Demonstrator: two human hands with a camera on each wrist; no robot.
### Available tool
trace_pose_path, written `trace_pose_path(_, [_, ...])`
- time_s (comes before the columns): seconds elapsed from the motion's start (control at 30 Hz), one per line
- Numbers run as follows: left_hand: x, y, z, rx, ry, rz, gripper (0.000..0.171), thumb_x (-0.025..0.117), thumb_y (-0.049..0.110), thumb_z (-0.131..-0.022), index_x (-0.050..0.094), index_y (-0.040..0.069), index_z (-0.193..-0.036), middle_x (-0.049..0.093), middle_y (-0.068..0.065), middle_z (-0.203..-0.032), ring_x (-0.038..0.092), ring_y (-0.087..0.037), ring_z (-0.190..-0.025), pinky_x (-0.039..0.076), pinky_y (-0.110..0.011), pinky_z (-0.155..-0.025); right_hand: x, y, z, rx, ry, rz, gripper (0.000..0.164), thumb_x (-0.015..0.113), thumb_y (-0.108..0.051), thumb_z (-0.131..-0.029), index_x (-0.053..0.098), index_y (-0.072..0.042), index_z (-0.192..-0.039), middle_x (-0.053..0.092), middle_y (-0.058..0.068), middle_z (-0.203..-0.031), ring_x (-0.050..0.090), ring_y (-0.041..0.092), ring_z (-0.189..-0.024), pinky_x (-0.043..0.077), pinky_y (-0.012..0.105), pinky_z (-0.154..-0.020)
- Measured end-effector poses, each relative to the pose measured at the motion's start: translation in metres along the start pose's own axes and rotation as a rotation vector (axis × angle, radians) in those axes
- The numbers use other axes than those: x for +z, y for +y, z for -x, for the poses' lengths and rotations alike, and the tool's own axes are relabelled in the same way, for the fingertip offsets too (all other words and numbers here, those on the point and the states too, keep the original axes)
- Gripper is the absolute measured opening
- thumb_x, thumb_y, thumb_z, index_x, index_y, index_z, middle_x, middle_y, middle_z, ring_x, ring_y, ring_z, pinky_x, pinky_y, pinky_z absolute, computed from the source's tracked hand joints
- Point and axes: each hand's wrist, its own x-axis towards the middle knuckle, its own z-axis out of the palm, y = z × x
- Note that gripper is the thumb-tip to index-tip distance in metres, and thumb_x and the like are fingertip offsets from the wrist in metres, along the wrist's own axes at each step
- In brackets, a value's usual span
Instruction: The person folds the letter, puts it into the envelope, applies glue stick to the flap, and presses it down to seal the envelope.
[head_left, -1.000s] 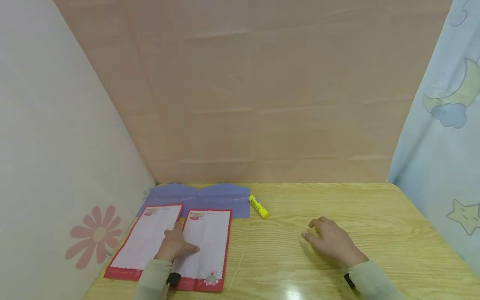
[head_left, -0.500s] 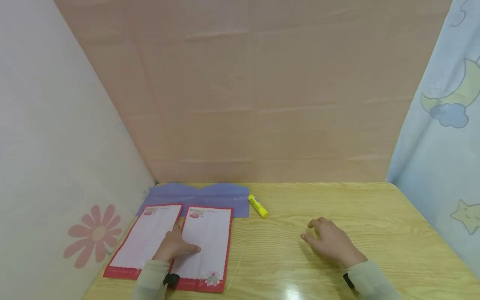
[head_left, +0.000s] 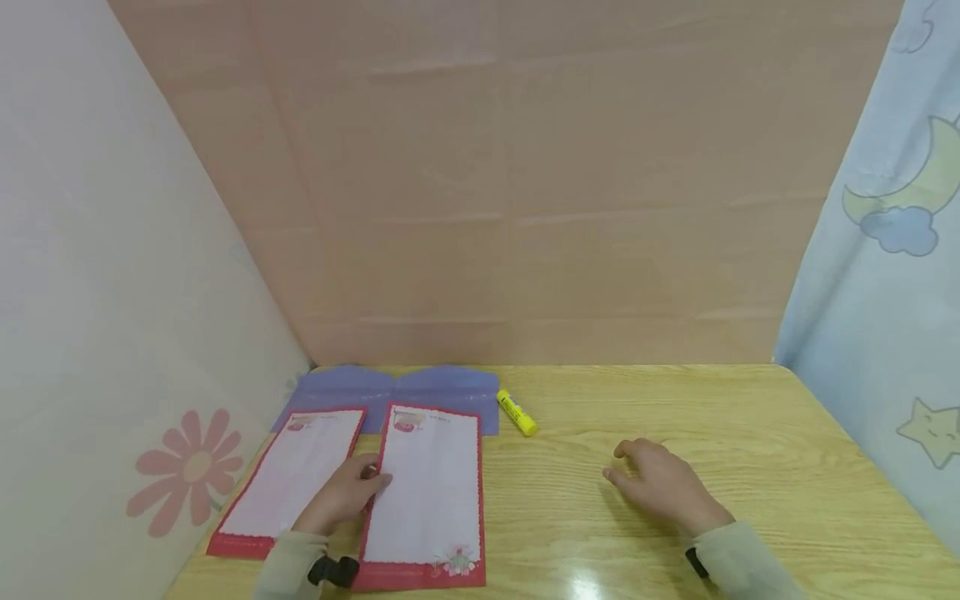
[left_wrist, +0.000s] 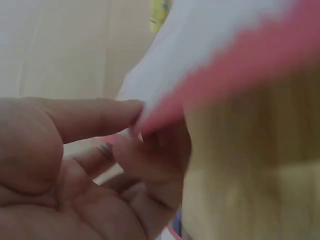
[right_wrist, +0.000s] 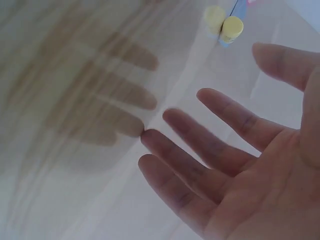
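Observation:
In the head view my left hand (head_left: pixel 347 493) pinches the left edge of a red-bordered sheet of paper (head_left: pixel 427 492), thumb on its white face. The left wrist view shows the thumb and curled fingers meeting at the edge of that sheet (left_wrist: pixel 200 55), which is raised at a slant over the wood. A second, similar sheet of paper (head_left: pixel 296 475) lies to the left, partly under my left hand and forearm in view. My right hand (head_left: pixel 663 483) holds nothing over the right part of the table; the right wrist view shows its fingers (right_wrist: pixel 200 170) spread and relaxed.
Two purple envelope-like pieces (head_left: pixel 446 383) lie side by side at the back left of the wooden table (head_left: pixel 720 417). Right beside them lies a yellow glue stick (head_left: pixel 517 413). A brown-papered wall (head_left: pixel 570 250) stands behind, with pale walls at both sides.
My left hand has gone from lying spread over the right sheet to pinching its left edge. That sheet has shifted right and lifted. The right hand has stayed nearly still.

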Motion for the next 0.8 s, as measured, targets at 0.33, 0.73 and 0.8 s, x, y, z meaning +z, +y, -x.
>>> trace_pose_path(0.33, [0.011, 0.045, 0.008, 0.185, -0.082, 0.226, 0.029, 0.064, 0.024, -0.099, 0.053, -0.003, -0.100, 0.047, -0.003, -0.073, 0.047, -0.015, -0.064, 0.047, -0.030, -0.059, -0.006, -0.022, -0.001, -0.072, 0.000, -0.262, 0.028, 0.066, -0.036, -0.096, 0.072, -0.011, -0.107, 0.070, -0.007, -0.092, 0.063, 0.007, -0.078, 0.053, 0.028, -0.069])
trace_pose_path(0.73, [0.050, 0.078, 0.001, 0.247, -0.147, 0.429, 0.027, 0.065, 0.026, -0.099, 0.052, 0.003, -0.093, 0.048, 0.000, -0.071, 0.044, -0.014, -0.064, 0.046, -0.027, -0.064, -0.010, -0.047, -0.007, -0.100, -0.150, -0.804, 0.046, 0.064, -0.027, -0.099, 0.056, 0.006, -0.130, 0.071, 0.012, -0.098, 0.068, 0.029, -0.078, 0.058, 0.040, -0.071])
trace_pose_path(0.8, [0.055, 0.080, -0.001, 0.262, -0.172, 0.444, 0.025, 0.065, 0.025, -0.098, 0.052, 0.004, -0.092, 0.051, 0.000, -0.072, 0.048, -0.014, -0.066, 0.048, -0.027, -0.065, -0.009, -0.048, -0.007, -0.096, -0.143, -0.850, 0.045, 0.064, -0.024, -0.099, 0.054, 0.009, -0.128, 0.071, 0.010, -0.090, 0.068, 0.024, -0.074, 0.058, 0.038, -0.070])
